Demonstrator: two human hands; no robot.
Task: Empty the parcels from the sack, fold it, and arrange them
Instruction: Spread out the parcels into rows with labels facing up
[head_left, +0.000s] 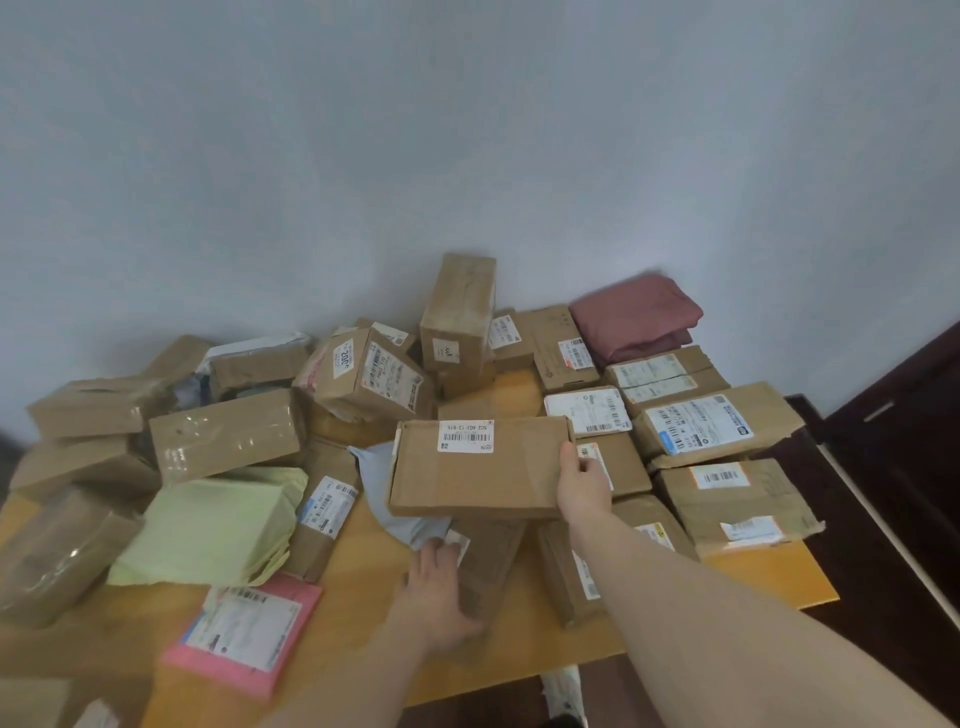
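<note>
My right hand (584, 480) is clamped on the right end of a flat brown carton (480, 470), thumb on top beside its edge, the other fingers hidden underneath. The carton sits a little above the middle of the wooden surface (363, 613), its white barcode label facing up, and its near edge overlaps a crumpled grey mailer bag (400, 499). My left hand (441, 597) lies flat, fingers together, pressed on a long brown parcel (488, 566) toward 6 o'clock from the carton; the fingertips touch the grey bag's corner.

Toward 9 o'clock lies a pale green soft packet (208, 525), and below it, at about 7 o'clock, a pink mailer (249, 631) with a white label. More taped brown boxes are heaped along the left and back. At 12 o'clock a tall box (457, 312) stands on end against the wall (467, 130). Toward 2 o'clock, labelled parcels lie in rows, touching one another, and behind them a folded maroon cloth (636, 317) rests in the corner; I cannot tell whether that is the sack.
</note>
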